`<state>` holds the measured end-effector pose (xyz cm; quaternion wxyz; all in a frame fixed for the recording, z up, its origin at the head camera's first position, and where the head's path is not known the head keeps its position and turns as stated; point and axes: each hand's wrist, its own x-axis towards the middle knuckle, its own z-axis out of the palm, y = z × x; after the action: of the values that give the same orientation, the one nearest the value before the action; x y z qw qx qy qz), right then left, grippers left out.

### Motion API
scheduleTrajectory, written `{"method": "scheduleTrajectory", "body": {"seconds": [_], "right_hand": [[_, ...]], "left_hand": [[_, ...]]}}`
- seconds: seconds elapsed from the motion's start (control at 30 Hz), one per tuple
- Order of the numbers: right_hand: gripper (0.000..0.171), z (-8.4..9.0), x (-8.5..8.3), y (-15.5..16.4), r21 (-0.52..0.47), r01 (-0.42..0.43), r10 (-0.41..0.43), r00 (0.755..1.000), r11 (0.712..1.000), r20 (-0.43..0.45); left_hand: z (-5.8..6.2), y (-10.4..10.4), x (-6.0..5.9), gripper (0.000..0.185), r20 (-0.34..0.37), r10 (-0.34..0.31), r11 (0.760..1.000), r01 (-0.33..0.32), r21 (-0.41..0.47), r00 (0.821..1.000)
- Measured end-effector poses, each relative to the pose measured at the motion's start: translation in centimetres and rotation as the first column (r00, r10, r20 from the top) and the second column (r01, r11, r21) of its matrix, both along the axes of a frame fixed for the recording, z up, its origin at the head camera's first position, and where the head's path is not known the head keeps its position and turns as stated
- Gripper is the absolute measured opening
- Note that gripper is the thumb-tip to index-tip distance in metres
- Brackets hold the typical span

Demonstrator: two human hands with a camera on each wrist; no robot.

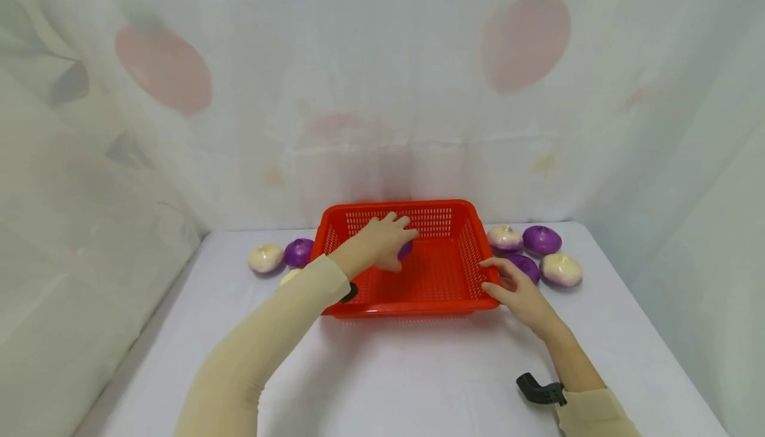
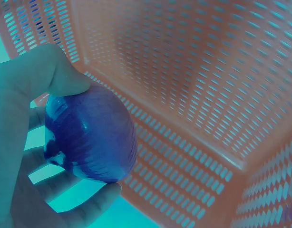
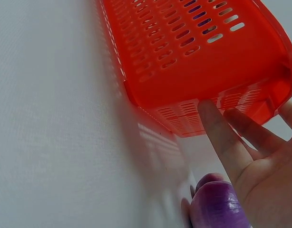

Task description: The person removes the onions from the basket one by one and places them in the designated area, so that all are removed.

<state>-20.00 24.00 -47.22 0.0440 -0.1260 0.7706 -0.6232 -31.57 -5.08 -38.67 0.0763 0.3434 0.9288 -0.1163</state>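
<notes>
Red perforated plastic forms the rectangular basket (image 1: 418,271) standing in the middle of the white-clothed table (image 1: 418,370), and the work in hand looks to be gathering onions into it. The left hand (image 1: 385,238) is inside the basket, its thumb and fingers curled round a glossy purple onion (image 2: 91,137); the left wrist view shows that onion held clear of the slotted floor, near a corner, so it is carried in but not yet set down. I see no other onion lying in the basket, though the hand hides part of the floor. The right hand (image 1: 516,291) rests with straight, relaxed fingers (image 3: 222,133) against the basket's right wall near the front corner, steadying it and gripping nothing; a second purple onion (image 3: 217,206) lies on the cloth just beside that palm. Left of the basket lie a white onion (image 1: 265,258), a purple onion at the left wall (image 1: 298,252) and a pale one half hidden by the sleeve (image 1: 291,275); right of it lie three more (image 1: 540,251). By my judgement the job is only beginning: one onion arriving, about seven left.
</notes>
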Motion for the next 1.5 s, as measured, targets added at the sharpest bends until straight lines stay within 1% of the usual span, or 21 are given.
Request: {"method": "scheduleTrajectory", "body": {"seconds": [0.1, 0.27, 0.43, 0.73, 0.87, 1.03, 1.2, 1.33, 1.5], "right_hand": [[0.044, 0.0, 0.0, -0.1, 0.002, 0.005, -0.005, 1.0, 1.0, 0.004], [0.044, 0.0, -0.2, -0.2, 0.013, 0.013, -0.013, 1.0, 1.0, 0.008], [0.044, 0.0, -0.2, -0.2, 0.01, 0.007, -0.007, 1.0, 1.0, 0.011], [0.043, -0.1, -0.3, 0.0, 0.003, 0.005, -0.005, 1.0, 1.0, -0.003], [0.043, -0.2, -0.3, -0.1, -0.009, -0.004, 0.004, 1.0, 1.0, -0.003], [0.043, -0.1, -0.3, -0.2, -0.001, 0.001, -0.001, 1.0, 1.0, -0.007], [0.043, 0.0, -0.3, -0.2, -0.008, 0.001, -0.001, 1.0, 1.0, -0.001], [0.044, 0.0, -0.2, -0.2, -0.013, 0.0, 0.001, 1.0, 1.0, 0.008], [0.042, -0.1, -0.2, -0.1, -0.011, 0.001, -0.001, 1.0, 1.0, 0.007]], "left_hand": [[0.1, -0.9, 0.5, 0.075, 0.0, 0.0, 1.0, 0.0, -0.019, 1.0], [0.5, -2.8, 1.2, 0.074, 0.0, 0.005, 1.0, -0.005, -0.014, 1.0], [0.7, -4.8, 1.9, 0.071, -0.003, 0.0, 1.0, 0.0, 0.006, 1.0], [2.0, -7.6, 2.8, 0.072, -0.013, 0.036, 0.996, -0.034, 0.078, 0.999], [2.4, -9.0, 3.2, 0.067, -0.04, 0.032, 0.993, -0.027, 0.116, 0.999], [2.8, -10.8, 3.6, 0.059, -0.098, 0.025, 0.985, -0.008, 0.17, 0.995], [3.2, -12.2, 4.0, 0.058, -0.136, 0.03, 0.975, 0.001, 0.221, 0.99], [3.2, -13.6, 4.2, 0.058, -0.149, 0.055, 0.971, -0.018, 0.238, 0.987], [3.0, -15.6, 4.3, 0.062, -0.142, 0.111, 0.971, -0.077, 0.226, 0.984]]}}
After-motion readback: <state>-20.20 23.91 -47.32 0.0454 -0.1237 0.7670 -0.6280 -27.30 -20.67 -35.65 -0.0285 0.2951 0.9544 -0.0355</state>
